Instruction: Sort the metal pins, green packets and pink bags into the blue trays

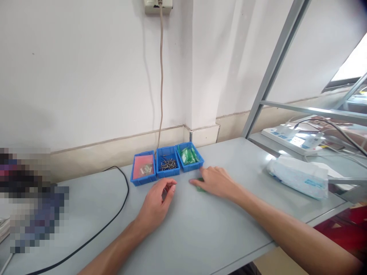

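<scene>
My left hand (159, 199) is in front of the blue bins, its fingers curled in and the thumb tip close to the fingertips. Whether something small lies between them is hidden. Flat on the table beneath my right hand (216, 181) is a small green packet (201, 188), partly covered by it. The right thumb points out to the left across the packet, apart from the other fingers. Three blue bins stand side by side beyond my hands: a left bin (143, 182) with pink material and small clear packets, a middle bin (168, 173) with metal screw-like pieces, and a right bin (192, 167) with green packets.
A black cable (126, 191) curves over the grey table's left side. On the right lie a white soft pack (299, 177) and, behind it, a power strip (289, 139) with cables. A metal frame post (266, 84) rises at the back right. The wall (94, 76) stands behind the bins.
</scene>
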`<state>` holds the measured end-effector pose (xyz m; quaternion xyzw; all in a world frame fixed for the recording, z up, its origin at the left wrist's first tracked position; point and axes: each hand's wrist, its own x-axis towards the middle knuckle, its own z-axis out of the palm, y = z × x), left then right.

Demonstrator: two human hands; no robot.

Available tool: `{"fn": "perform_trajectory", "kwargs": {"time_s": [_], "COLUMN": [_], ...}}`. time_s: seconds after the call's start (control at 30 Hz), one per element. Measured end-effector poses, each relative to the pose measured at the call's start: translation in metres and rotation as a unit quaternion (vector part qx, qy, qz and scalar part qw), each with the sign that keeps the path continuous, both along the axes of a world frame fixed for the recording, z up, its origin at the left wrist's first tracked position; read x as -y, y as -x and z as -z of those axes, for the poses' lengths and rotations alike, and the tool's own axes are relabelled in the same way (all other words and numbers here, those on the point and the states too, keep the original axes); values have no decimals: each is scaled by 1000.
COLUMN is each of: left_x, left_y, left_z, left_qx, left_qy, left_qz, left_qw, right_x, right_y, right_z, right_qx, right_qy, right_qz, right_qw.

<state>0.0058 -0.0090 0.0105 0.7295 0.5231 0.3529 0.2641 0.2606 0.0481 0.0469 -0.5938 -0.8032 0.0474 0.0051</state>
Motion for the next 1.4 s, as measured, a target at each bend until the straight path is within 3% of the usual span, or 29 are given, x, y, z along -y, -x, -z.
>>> {"fn": "perform_trajectory", "kwargs": {"time_s": [0.17, 0.4, 0.53, 0.77, 1.03, 1.23, 1.4], "left_x": [-1, -2, -3, -3, -2, -1, 0], "left_y": [0, 1, 0, 2, 1, 0, 1], "left_z": [1, 0, 0, 3, 0, -2, -3], "left_qx": [2, 4, 4, 12, 14, 12, 2], "left_qy": [-5, -10, -10, -4, -15, -20, -7], "left_qz": [5, 9, 5, 0, 4, 20, 43], "left_qw": [1000, 1000, 1000, 1000, 1000, 1000, 999], "right_x": [14, 20, 20, 23, 16, 11, 16], "right_y": [15, 23, 22, 25, 23, 24, 27], "right_z": [4, 15, 14, 13, 26, 29, 26], "right_qx": [-29, -174, -206, -200, -273, -423, -514], "right_qy": [-7, 29, 47, 53, 30, 7, 67], "right_qz": [-128, -229, -257, -268, -263, -218, -197], "right_qw": [991, 957, 943, 941, 925, 880, 832]}}
